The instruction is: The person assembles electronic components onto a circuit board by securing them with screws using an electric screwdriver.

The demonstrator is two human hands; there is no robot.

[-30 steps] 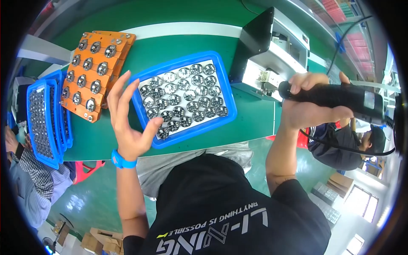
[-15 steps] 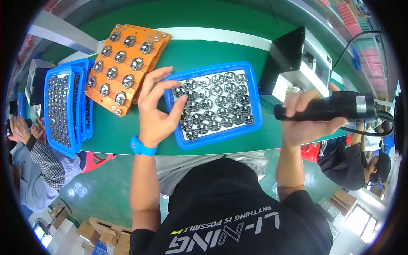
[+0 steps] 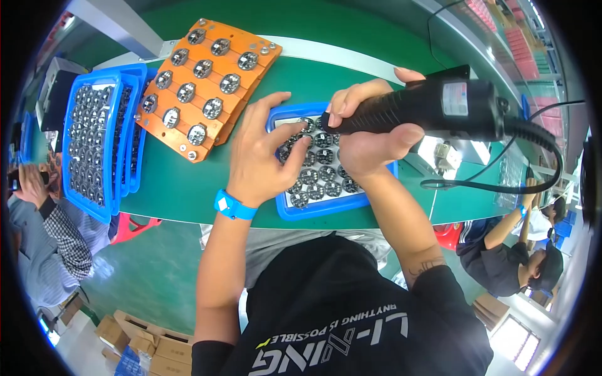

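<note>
My right hand (image 3: 367, 147) is wrapped round a black electric screwdriver (image 3: 426, 106) with a ribbed grip. Its nose points left, over the upper part of a blue tray (image 3: 323, 210), and hides the bit's tip. Rows of small round circuit boards (image 3: 326, 173) lie on a white sheet inside the tray. Over the tray's left side is my left hand (image 3: 257, 156), a blue band on its wrist. Its thumb and index fingertip are slightly apart beside one board near the screwdriver's nose. My right hand covers the boards on the right.
An orange fixture (image 3: 207, 88) holding round boards in rows stands left of the tray. Farther left are stacked blue trays (image 3: 94, 144) of boards. A black cable (image 3: 501, 188) loops from the screwdriver, in front of a white device (image 3: 439, 156). Other people sit at both sides.
My right hand has brought the screwdriver left, from beside the tray to above its boards. The left hand has shifted inward, its fingertips closer together. My view has turned slightly.
</note>
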